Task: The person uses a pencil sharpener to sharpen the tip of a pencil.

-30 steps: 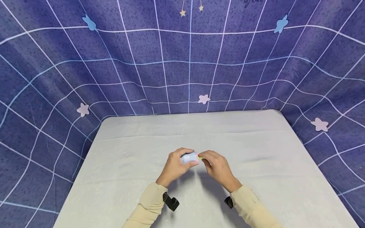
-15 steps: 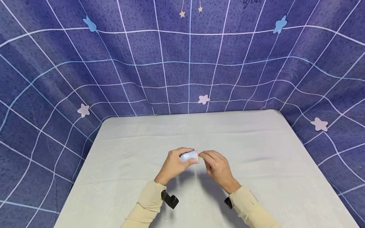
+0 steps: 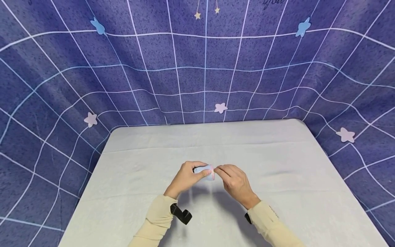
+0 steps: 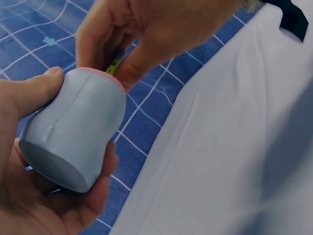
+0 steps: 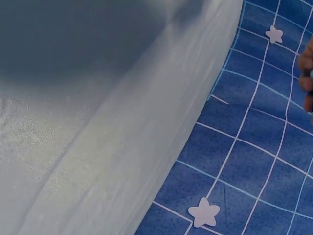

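Left: beige sleeve (image 3: 155,219), black strap (image 3: 181,214) at the wrist. Left hand (image 3: 184,177) has fingers and thumb wrapped round a waisted pale-blue container (image 4: 80,122), held sideways above the white-covered bench (image 3: 148,157). Its pink rim (image 3: 212,173) faces right. At the rim, a bit of dark-marked yellow strip (image 4: 113,66), pinched in the fingers of the right hand (image 3: 236,180). Second beige sleeve (image 3: 273,221) furthest right.
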